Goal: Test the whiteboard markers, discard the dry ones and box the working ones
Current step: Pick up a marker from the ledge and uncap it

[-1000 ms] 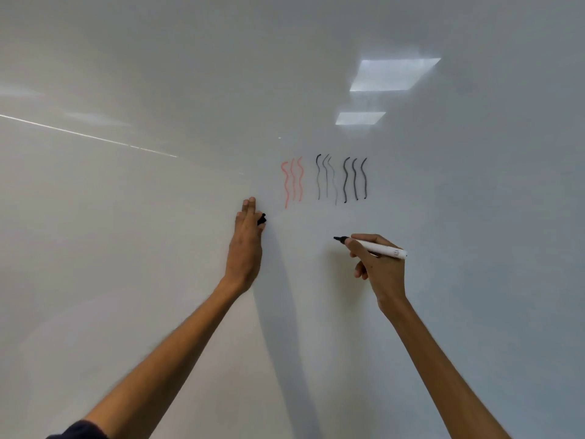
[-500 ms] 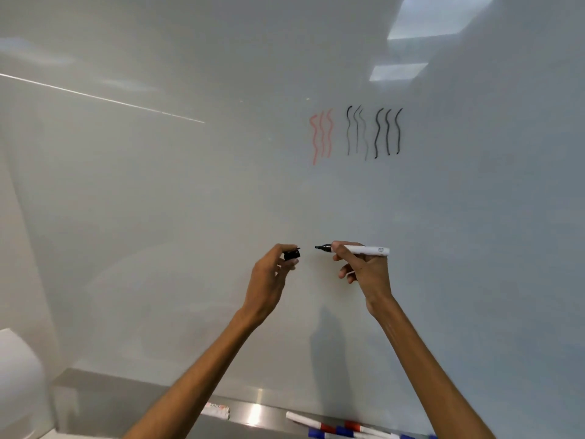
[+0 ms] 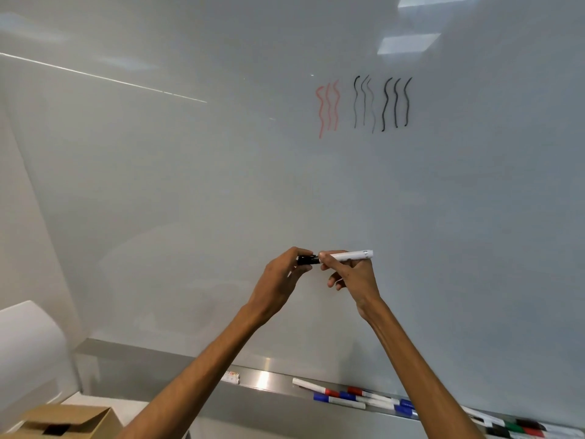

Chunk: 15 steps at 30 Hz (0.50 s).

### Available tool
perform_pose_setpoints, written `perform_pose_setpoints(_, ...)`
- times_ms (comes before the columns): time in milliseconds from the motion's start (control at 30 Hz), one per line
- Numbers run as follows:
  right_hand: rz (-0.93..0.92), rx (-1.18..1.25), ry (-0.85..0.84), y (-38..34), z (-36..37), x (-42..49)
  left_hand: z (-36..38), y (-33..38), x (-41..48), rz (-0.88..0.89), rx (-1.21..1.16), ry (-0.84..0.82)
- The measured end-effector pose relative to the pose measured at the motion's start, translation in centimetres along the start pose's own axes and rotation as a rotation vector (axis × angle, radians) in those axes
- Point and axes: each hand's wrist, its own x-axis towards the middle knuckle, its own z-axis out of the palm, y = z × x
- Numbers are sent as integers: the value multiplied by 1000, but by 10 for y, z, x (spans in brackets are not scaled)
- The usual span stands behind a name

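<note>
Whiteboard (image 3: 158, 185) fills view ahead, squiggles (image 3: 364, 104) upper right. Marker (image 3: 348, 255) before board at centre, cap (image 3: 307, 260) at its left end. Tray (image 3: 269, 380) under board, markers (image 3: 340, 400) lying in it toward right. Box (image 3: 63, 419) lower left, before tray.

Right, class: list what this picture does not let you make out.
Head view only.
1. Tip of the marker: hidden by the black cap in the left hand.
2. Far-right tray markers: cut by the bottom edge, crossed by the right forearm.
3. Contents of the box: dark slot, box cut by the bottom edge.
</note>
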Motion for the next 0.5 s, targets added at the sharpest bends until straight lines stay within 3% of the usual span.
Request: perform_pose_setpoints(500,242,270,85,17,24,1,-6,-20,-7,117,63,-94)
